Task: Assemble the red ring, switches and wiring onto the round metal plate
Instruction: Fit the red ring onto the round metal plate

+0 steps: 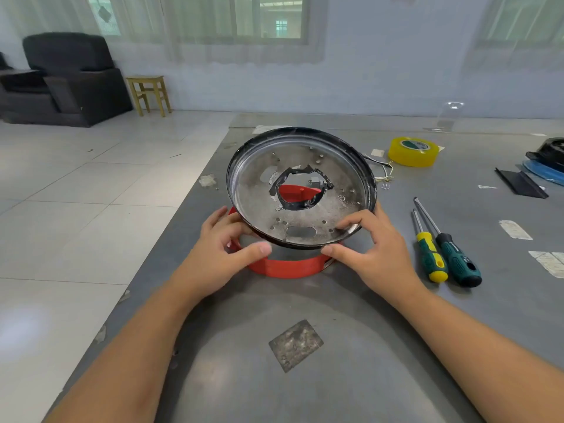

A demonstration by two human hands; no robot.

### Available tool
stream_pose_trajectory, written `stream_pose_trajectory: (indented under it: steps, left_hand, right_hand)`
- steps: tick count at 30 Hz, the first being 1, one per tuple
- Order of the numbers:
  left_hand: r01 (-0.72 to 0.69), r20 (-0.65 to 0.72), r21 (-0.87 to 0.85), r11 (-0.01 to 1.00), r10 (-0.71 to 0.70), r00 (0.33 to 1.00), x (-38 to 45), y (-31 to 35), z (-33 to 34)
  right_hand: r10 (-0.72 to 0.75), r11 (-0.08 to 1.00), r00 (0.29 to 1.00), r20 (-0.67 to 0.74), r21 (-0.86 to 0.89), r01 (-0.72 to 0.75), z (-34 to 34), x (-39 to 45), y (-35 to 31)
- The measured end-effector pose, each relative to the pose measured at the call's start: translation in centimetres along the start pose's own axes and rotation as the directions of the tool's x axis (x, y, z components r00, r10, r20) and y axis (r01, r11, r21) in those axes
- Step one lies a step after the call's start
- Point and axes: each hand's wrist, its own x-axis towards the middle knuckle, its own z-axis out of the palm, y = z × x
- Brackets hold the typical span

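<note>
Reaching forward with both bare forearms from the lower corners, converging toward the middle. Left hand (218, 250) curling palm-down around the near-left edge of the tilted metal plate (308, 215), thumb pointing right along the rim, fingers (213, 215) tucking behind it. Right hand (370, 248) mirroring on the near-right edge, thumb pointing left under the rim, index finger lying on the plate's inner face, other fingers wrapping the outer edge. Thumbs lying near each other, not touching.
</note>
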Motion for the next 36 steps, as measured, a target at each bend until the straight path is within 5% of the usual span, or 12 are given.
stream_pose_trajectory:
  steps: [4,14,18,20,25,29,36]
  left_hand:
    - [-0.026,0.148,0.204,0.979,-0.004,0.989,-0.3,-0.9,-1.6]
    - [-0.209,0.069,0.428,0.879,0.198,0.978,-0.5,1.7,1.7]
    - [-0.199,-0.322,0.213,0.956,0.261,0.91,-0.7,1.6,0.0]
    - [-0.203,-0.446,0.243,0.949,0.295,0.845,-0.7,1.3,-0.6]
    - [-0.394,-0.158,0.416,0.82,0.492,0.856,-0.4,1.8,0.2]
    - [-0.465,0.059,0.5,0.731,0.507,0.86,-0.4,2.1,1.7]
    - [-0.461,0.149,0.524,0.716,0.456,0.877,-0.3,1.3,2.0]
  right_hand:
    - [0.01,1.0,1.0,0.016,-0.006,-0.01,0.1,-0.1,0.3]
    - [0.145,0.984,0.989,0.018,0.1,-0.146,-0.5,0.0,0.3]
    - [0.188,0.977,0.981,0.05,0.098,-0.192,-1.4,0.0,0.5]
    - [0.19,0.976,0.979,0.077,0.093,-0.197,-1.8,0.1,0.7]
    - [0.214,0.965,0.963,0.165,0.117,-0.234,-3.0,-0.1,1.4]
    - [0.197,0.972,0.955,0.222,0.085,-0.22,-3.3,-0.3,1.3]
    - [0.192,0.974,0.931,0.311,0.06,-0.22,-3.1,-0.3,1.4]
